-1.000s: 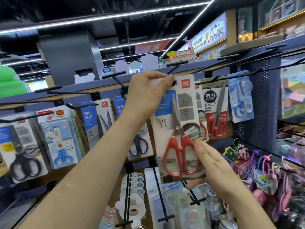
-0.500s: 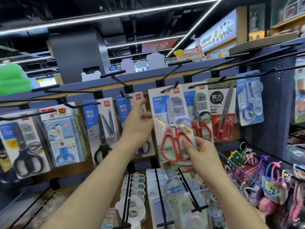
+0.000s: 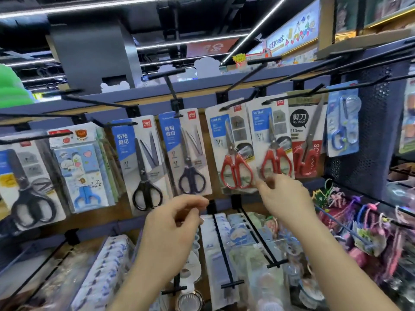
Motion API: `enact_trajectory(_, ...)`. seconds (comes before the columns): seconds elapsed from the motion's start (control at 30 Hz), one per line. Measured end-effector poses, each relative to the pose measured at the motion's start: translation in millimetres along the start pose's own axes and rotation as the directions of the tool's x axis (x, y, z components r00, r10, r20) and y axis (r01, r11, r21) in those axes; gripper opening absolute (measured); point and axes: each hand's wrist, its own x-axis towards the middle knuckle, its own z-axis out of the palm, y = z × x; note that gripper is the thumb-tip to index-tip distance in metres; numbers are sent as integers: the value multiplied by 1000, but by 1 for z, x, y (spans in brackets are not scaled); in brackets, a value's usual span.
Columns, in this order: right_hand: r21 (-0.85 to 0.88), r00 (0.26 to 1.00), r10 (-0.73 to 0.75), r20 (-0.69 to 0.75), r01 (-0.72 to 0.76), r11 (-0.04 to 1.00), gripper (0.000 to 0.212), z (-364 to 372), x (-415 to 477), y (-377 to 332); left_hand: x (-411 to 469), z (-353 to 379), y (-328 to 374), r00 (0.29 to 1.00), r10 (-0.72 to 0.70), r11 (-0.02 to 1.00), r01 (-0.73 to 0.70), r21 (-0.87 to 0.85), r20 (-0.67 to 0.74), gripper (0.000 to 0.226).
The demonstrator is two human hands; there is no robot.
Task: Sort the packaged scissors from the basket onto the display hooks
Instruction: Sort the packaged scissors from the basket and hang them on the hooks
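Red-handled scissors pack (image 3: 231,151) hangs upright on black display hook (image 3: 238,101); white card, blue label; identical pack (image 3: 272,140) just right of it, edges overlapping; long red-handled pack (image 3: 306,142) further right; blue-handled pack (image 3: 342,122) beyond; navy-handled pack (image 3: 185,151) just left; black-handled pack (image 3: 139,162) further left, slightly tilted

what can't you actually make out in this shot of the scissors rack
Head view, the only one:
- Basket: out of frame.
- Right hand: fingertips motion-blurred, so contact with the red-handled scissors pack is unclear.
- 210mm scissors pack: left side covered by the second red-handled pack.
- Black scissors pack: cut off by the left edge.
- Small print on cards: too small.
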Motion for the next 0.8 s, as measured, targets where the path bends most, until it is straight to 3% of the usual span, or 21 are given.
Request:
enact_trajectory(0.13,93,992,-45,-115,56,994,11,-17,-49,18,-35,0,-12,995,16,995,-6,-100,98,32)
enact_trajectory(0.27,206,982,31,-186,8,979,21,-29,-120,45,-66,10,-29,962,95,992,-70,-106,257,31)
enact_trajectory(0.4,144,962,161,-219,-132,981,16,-40,-204,76,-97,35,-47,864,179,984,-149,-100,471,30)
enact_trajectory(0.53,51,915,352,-198,-349,936,12,-44,-286,125,-135,79,-59,760,265,964,-219,-150,594,36)
enact_trajectory(0.67,5,819,538,-197,-548,836,19,-51,-364,179,-182,142,-77,670,313,947,-272,-169,673,24)
enact_trajectory(0.8,17,720,651,-238,-668,744,20,-64,-426,237,-232,217,-88,580,274,954,-265,-141,767,23)
